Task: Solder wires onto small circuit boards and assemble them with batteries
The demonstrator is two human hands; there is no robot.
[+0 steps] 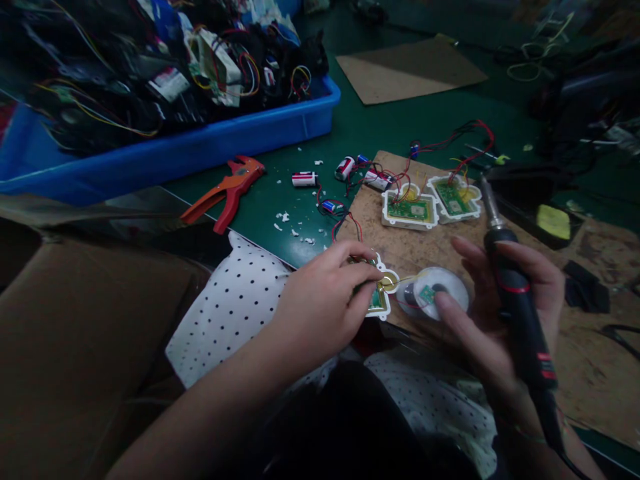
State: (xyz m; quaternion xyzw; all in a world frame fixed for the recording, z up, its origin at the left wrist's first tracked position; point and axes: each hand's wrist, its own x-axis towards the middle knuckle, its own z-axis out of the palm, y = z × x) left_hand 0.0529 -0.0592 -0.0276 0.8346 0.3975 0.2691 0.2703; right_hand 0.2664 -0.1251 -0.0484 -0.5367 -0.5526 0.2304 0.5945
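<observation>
My left hand (327, 293) is closed over a small white plastic housing (385, 308) with a green circuit board in it, at the edge of the wooden board. Its fingers hide much of the housing. My right hand (537, 293) grips a black soldering iron (517, 307), its metal tip pointing up and away. Beside the right thumb, a tiny green circuit board (427, 294) shows against a pale spool (453, 290). A thin yellow wire (413, 277) runs between the housing and the spool area.
Two similar housings (410, 210) (455, 200) stand on the wooden board (370, 207), near wired batteries (305, 179). Orange wire strippers (233, 190) lie left, below a blue tray (260, 130) heaped with wired parts. A yellow sponge (553, 221) sits right; cardboard (410, 70) lies behind.
</observation>
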